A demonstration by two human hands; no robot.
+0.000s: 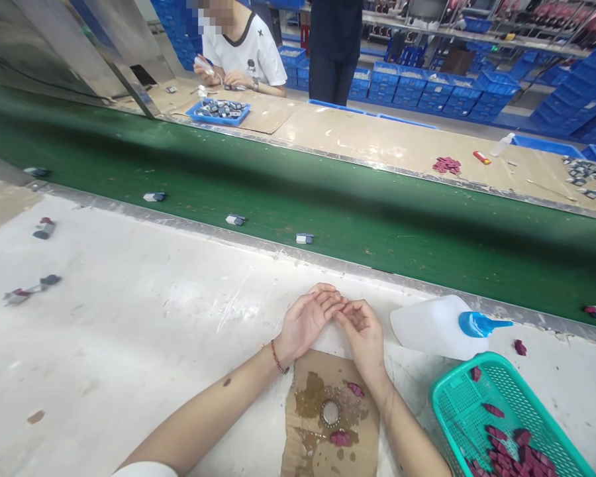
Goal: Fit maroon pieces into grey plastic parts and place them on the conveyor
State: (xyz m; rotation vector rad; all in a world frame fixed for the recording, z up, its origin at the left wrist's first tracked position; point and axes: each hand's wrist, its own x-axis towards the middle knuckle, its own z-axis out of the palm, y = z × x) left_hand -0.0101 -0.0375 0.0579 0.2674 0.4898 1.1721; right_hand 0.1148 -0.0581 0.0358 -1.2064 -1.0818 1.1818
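Note:
My left hand (308, 323) is palm up beyond the cardboard, its fingers stretched out with nothing visible on the palm. Against its fingertips my right hand (366, 334) has its fingers curled and thumb pressed in; anything between them is hidden. Below both hands lies a wet-stained piece of cardboard (367, 454). A round metal bottle cap (330, 413) sits on it, with a small dark pink piece (356, 389) above and another pink piece (340, 438) below. A white squeeze bottle (427, 326) with a blue nozzle lies right of my right hand.
At lower right stands a green basket (541, 404) of dark pink pieces. A green conveyor belt (402, 228) crosses beyond the white table (129, 298), carrying several small grey-and-white parts. Across it, a person (246, 50) works beside a blue tray (221, 120) of parts.

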